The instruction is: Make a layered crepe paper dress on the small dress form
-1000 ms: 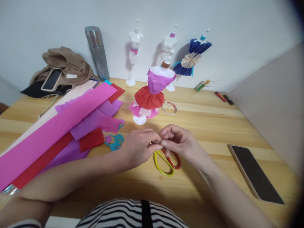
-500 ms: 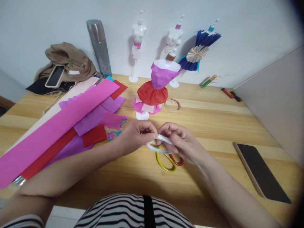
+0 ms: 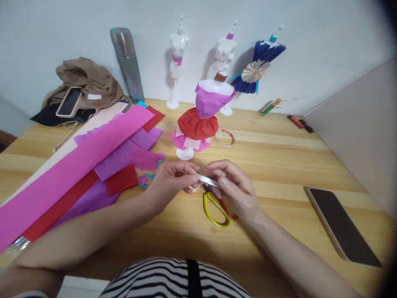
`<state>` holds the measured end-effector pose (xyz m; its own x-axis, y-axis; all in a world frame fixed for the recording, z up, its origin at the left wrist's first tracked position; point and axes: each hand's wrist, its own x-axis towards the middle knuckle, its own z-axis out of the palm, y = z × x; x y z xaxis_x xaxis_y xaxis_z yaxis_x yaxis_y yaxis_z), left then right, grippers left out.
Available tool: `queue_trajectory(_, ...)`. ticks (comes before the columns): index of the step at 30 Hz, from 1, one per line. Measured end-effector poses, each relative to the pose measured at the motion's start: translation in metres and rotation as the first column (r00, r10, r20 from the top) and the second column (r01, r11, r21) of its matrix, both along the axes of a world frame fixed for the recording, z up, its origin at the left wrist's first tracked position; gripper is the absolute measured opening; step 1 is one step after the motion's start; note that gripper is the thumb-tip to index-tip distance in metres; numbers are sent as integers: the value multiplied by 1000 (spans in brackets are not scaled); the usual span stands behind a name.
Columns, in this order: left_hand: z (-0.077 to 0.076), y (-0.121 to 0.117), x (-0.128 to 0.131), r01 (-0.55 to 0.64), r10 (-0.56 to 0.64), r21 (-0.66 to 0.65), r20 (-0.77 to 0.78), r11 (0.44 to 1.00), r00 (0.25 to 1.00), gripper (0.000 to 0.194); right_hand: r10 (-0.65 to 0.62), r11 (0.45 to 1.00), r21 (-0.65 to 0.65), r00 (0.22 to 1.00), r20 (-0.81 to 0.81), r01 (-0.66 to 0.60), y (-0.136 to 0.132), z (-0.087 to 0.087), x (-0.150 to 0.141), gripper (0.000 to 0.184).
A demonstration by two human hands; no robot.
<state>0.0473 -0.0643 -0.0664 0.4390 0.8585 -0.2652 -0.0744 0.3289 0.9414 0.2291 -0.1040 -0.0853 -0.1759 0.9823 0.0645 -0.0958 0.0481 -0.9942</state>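
Observation:
Between my two hands a narrow, shiny white strip (image 3: 208, 181), tape-like, is stretched over the table. My left hand (image 3: 178, 178) pinches its left end between thumb and fingertips. The right hand (image 3: 237, 188) grips the other end, thumb on top and fingers curled. Just beneath them lie scissors (image 3: 215, 211) with yellow and red handles, partly covered by my right hand. Beyond my hands stands a small dress form (image 3: 203, 105) wearing a purple top, a red puffed skirt and a pink lower layer. A thin clear ring (image 3: 225, 138) rests on the table beside it.
Pink, purple and red paper pieces (image 3: 89, 157) are piled at left, beside small flower cut-outs (image 3: 144, 179). Behind stand a flask (image 3: 128, 70), a bare white mannequin (image 3: 179, 58) and a blue-dressed one (image 3: 256, 68). A phone (image 3: 341, 225) lies at right.
The curved loop seen hanging below the strip is now mostly out of sight. The strip has shifted slightly left and looks straighter, and both hands have turned a little.

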Motion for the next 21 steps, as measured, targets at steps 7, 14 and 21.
queue_trajectory(7, 0, -3, 0, 7, 9, 179, -89, 984, 996, 10, -14, 986, 163, 968, 249, -28, 3, 8, 0, 7)
queue_trajectory(14, 6, -8, -2, 60, -36, 341, -77, 938, 996, 14, -18, 954, 274, 886, 462, -123, 0, 24, 0, 5)
queue_trajectory(21, 10, -11, -1, 170, -144, 369, -98, 914, 985, 18, 73, 948, 216, 818, 571, -235, -6, 30, -1, 15)
